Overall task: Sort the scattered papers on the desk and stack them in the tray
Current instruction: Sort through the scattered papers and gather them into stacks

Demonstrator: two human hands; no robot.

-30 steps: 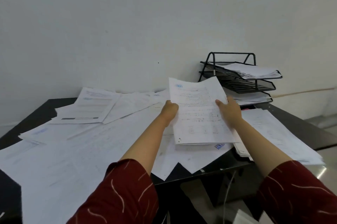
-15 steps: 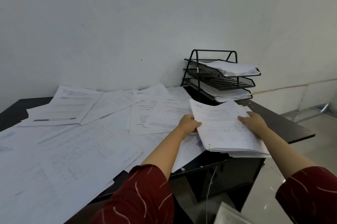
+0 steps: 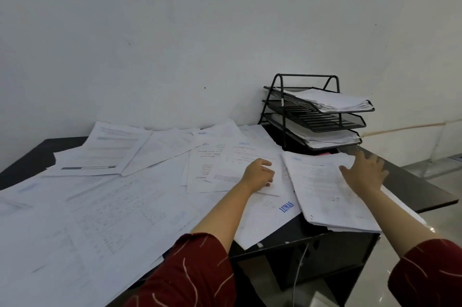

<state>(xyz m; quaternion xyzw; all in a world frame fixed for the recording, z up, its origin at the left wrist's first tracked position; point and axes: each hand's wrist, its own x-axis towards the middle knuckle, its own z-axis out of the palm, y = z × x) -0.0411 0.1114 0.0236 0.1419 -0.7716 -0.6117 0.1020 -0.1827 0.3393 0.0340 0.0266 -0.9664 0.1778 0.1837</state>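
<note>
Right hand (image 3: 363, 173) is flat, fingers spread, resting on the gathered stack (image 3: 327, 191) at the right end of the counter (image 3: 422, 191). Left hand (image 3: 258, 175) has fingers curled over the edge of a loose sheet (image 3: 240, 169) just beside the stack; looks like a pinch, but I can't see the thumb.

Step in hand, as I read it: pull that sheet onto the stack. Notes:
- keep my right palm down so the stack doesn't fan; its near corner overhangs the counter edge and could slide off
- lift the sheet rather than drag it, it overlaps others and will pull them along
- square the edges before carrying anything to the tray

Scattered papers (image 3: 105, 206) cover most of the counter to my left, overlapping, one stamped "LUNAS" (image 3: 286, 206) partly under the stack. Most of the sorting is not yet done.

Tray (image 3: 282, 104): black wire, three tiers, at the back right corner against the wall, just behind the stack.
- top tier: thick pile, sheets a bit uneven
- middle tier: looks empty, mesh floor visible
- bottom tier: full pile

Middle tier is the obvious slot for this stack.
</note>
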